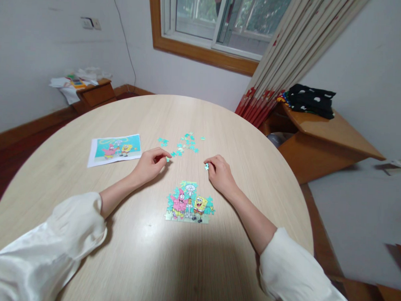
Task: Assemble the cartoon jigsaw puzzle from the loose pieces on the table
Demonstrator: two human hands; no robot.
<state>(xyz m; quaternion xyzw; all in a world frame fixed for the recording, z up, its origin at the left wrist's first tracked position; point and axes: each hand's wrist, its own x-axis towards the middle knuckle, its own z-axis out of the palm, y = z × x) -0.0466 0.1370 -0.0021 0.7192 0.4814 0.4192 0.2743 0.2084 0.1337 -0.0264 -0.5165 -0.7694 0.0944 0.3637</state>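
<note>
Hands: two, each pinching one puzzle piece (207,166).

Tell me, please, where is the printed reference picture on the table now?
In the head view, the reference picture lies flat on the round table at the person's left, beyond the left hand and left of the loose puzzle pieces.

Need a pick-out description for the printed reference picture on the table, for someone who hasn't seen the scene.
On the round pale wooden table, look past the left hand toward the far left. The white-bordered printed cartoon sheet lies flat there. Unlike the half-built jigsaw and loose teal pieces, it is one smooth rectangle.
</note>
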